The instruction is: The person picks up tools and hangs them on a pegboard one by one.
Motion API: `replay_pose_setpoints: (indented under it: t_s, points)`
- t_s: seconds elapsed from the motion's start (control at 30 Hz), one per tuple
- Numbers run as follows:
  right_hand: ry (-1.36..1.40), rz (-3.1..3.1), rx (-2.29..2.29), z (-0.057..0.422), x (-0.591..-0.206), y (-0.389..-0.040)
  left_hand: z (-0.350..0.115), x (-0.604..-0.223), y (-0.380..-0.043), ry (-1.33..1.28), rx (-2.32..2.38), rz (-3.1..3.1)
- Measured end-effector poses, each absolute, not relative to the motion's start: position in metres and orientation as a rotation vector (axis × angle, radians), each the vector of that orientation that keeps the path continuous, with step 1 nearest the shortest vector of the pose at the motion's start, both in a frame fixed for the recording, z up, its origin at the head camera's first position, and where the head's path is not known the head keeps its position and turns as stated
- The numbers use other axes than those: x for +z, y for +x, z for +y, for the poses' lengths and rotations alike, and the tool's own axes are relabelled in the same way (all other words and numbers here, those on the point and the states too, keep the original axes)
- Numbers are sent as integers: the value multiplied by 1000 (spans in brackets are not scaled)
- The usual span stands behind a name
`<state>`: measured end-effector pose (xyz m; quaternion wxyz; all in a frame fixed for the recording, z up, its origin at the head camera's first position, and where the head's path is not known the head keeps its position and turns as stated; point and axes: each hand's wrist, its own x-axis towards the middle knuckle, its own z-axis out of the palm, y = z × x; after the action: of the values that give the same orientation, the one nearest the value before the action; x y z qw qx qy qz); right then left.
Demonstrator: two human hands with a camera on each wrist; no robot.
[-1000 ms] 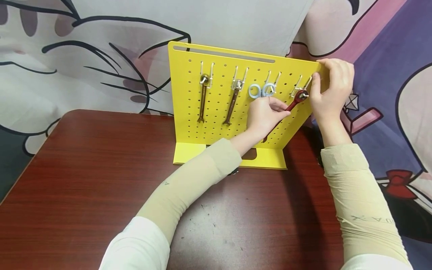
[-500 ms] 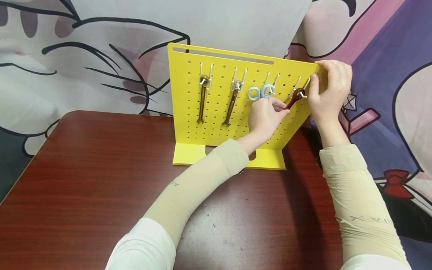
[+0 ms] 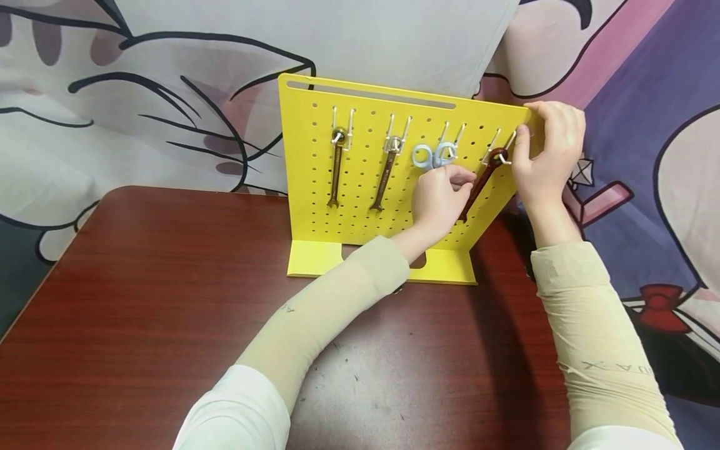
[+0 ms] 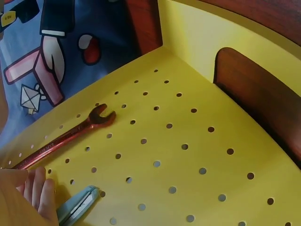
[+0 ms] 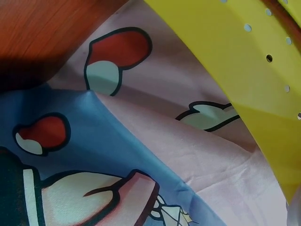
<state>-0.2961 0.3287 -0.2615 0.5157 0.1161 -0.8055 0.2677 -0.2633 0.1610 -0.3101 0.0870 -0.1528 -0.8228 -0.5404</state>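
Note:
A yellow pegboard (image 3: 360, 181) stands on the table. My right hand (image 3: 554, 147) grips its upper right edge, thumb on the front and fingers over the edge. A red combination wrench (image 3: 478, 187) hangs by its ring end from the rightmost white hook (image 3: 502, 157), tilted with its open end low; that end also shows in the left wrist view. Right beside its shaft is my left hand (image 3: 439, 199), fingers loosely bent and holding nothing. Light-blue-handled scissors (image 3: 432, 156) hang just above that hand, which hides their blades in the head view; a blade tip (image 4: 91, 192) shows in the left wrist view.
Two more wrenches, one (image 3: 336, 169) at the left and another (image 3: 385, 175) in the middle, hang from white hooks. The board's foot (image 3: 315, 257) rests on the dark red wooden table (image 3: 169, 300). Cartoon-printed cloth (image 3: 185, 94) stands behind and to the right.
My left hand has let go of the red wrench and drawn slightly left. The wrench's lower end has swung to the right. My right hand keeps its grip on the board.

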Motion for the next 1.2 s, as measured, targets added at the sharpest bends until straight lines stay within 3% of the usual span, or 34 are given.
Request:
replay_pose_setpoints:
  t_s: [0.73,1.2]
  points:
    - [290,-1921,653,325,-264,-301,97,-375,-239,-819,-1585,-2497]
    - [254,-2005,564,328,-264,-289,0,-404,-227,-1076,-887,-2631]
